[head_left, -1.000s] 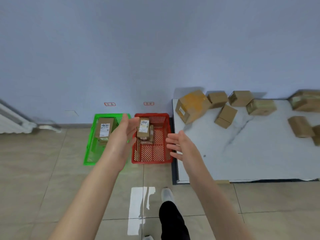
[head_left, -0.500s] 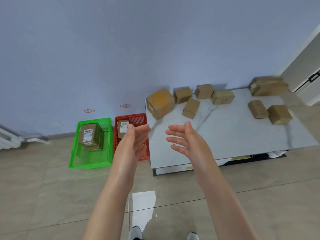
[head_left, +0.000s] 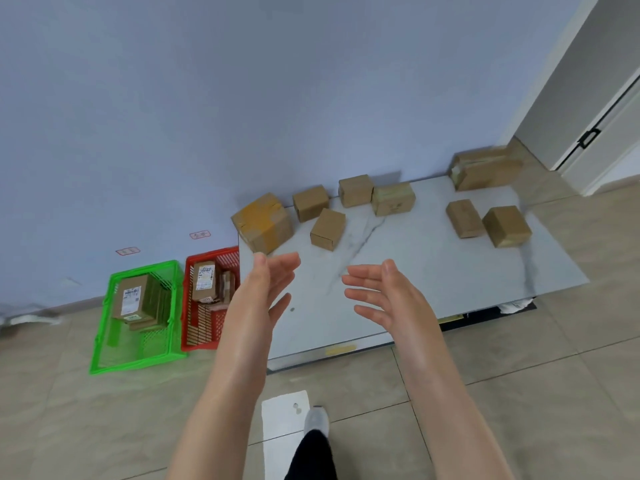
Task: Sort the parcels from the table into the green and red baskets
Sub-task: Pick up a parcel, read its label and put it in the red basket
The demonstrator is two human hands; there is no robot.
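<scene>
Fingers [head_left: 360,273] (straight, empty) have moved over the table [head_left: 433,265].

The left forearm [head_left: 228,393] and the right forearm [head_left: 440,393] are bare from the lower edge of the frame up to the wrists; the left hand [head_left: 266,292] and the right hand [head_left: 388,299], in the middle of the frame, are bare too; a short nail shows on each thumb; at the bottom centre a plain black trouser leg [head_left: 311,455] ends at a pale grey-white shoe [head_left: 316,420] with a rounded toe.
</scene>
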